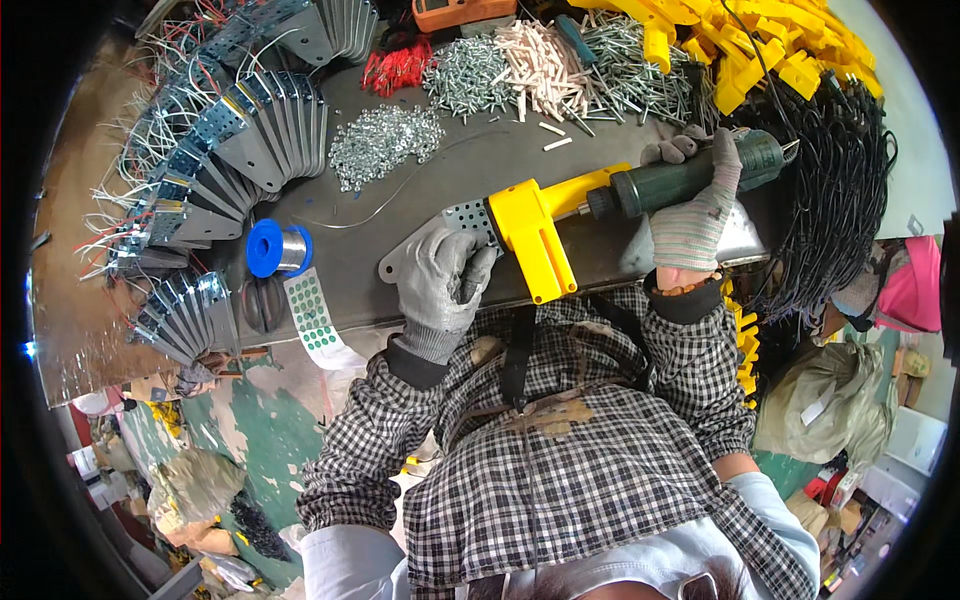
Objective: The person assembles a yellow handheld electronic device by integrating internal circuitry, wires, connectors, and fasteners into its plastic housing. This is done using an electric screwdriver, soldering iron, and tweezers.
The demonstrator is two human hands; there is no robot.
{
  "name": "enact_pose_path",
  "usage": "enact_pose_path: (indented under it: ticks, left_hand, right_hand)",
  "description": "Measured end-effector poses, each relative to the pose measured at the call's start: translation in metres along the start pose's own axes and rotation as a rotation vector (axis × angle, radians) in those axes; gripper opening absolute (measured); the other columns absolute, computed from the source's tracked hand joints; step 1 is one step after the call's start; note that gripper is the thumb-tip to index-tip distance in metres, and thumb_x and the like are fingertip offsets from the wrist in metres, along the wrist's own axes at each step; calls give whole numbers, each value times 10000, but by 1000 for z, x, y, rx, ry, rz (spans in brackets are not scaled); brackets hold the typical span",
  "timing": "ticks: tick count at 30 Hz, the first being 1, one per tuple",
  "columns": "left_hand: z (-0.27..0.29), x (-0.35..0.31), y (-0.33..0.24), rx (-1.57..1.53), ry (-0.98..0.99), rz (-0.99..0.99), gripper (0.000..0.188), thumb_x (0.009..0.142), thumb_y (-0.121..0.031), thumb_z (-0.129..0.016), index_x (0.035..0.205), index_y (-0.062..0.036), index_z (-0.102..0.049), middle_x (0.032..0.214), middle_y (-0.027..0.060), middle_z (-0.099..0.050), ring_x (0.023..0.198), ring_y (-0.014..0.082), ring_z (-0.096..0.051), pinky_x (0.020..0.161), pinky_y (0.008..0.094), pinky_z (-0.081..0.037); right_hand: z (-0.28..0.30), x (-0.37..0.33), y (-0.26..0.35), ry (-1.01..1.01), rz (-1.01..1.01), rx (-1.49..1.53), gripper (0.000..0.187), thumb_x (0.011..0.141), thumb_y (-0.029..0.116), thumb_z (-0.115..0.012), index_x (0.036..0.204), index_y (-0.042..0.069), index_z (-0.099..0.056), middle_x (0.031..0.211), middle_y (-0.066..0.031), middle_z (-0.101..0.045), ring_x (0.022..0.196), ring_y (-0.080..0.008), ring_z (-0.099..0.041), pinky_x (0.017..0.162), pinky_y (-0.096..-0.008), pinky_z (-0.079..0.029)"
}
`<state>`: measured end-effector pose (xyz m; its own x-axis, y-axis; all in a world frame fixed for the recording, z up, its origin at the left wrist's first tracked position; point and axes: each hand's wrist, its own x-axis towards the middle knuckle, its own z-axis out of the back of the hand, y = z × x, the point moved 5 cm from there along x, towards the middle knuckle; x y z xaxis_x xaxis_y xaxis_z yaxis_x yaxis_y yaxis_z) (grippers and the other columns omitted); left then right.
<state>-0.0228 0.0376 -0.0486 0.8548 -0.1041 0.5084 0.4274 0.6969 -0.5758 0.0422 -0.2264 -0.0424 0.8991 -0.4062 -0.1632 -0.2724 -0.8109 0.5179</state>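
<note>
My left hand, in a grey glove, is closed on a grey metal plate with a rounded, holed end. A perforated section of the metal runs up to a yellow plastic handle at the middle of the bench. My right hand, in a striped glove, grips a dark green electric screwdriver lying sideways. Its shaft points left at the yellow handle; whether the tip touches a screw is hidden. The right thumb reaches up over the tool's body.
Nuts, screws and pale sleeves lie heaped at the back. Yellow handles and black cables crowd the right. Wired metal plates fan out left, near a solder spool, scissors and a sticker sheet.
</note>
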Motion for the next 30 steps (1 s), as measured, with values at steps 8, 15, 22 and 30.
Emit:
enact_pose_path:
  ticks: [8,15,22,30]
  left_hand:
    - [-7,-4,8,-13,45,56,165,778,-148,-761,866,-105,-629,844,60,-619,779,295,-598,691,415,-477]
    - [-4,-4,5,-11,42,53,163,780,-153,-759,871,-108,-632,865,58,-622,812,296,-598,701,412,-480]
    - [-2,-2,-1,24,42,14,166,781,-130,-737,891,-94,-619,877,72,-613,821,312,-588,729,428,-474]
    - [-5,-6,0,64,10,-16,166,783,-122,-726,883,-81,-601,900,84,-603,830,321,-578,741,442,-467]
  right_hand:
    - [-11,-13,-2,60,-77,72,221,894,253,-684,906,103,-522,779,23,-508,679,-112,-500,782,-311,-442]
    - [-8,-6,-3,133,-83,56,227,920,324,-621,966,114,-549,790,14,-494,720,-125,-494,745,-292,-434]
    - [-5,-5,-2,96,-59,37,258,908,323,-629,998,92,-561,797,1,-491,724,-129,-499,741,-282,-432]
    - [-7,-6,-3,82,-53,30,236,905,317,-636,971,103,-558,798,4,-498,719,-125,-498,742,-295,-440]
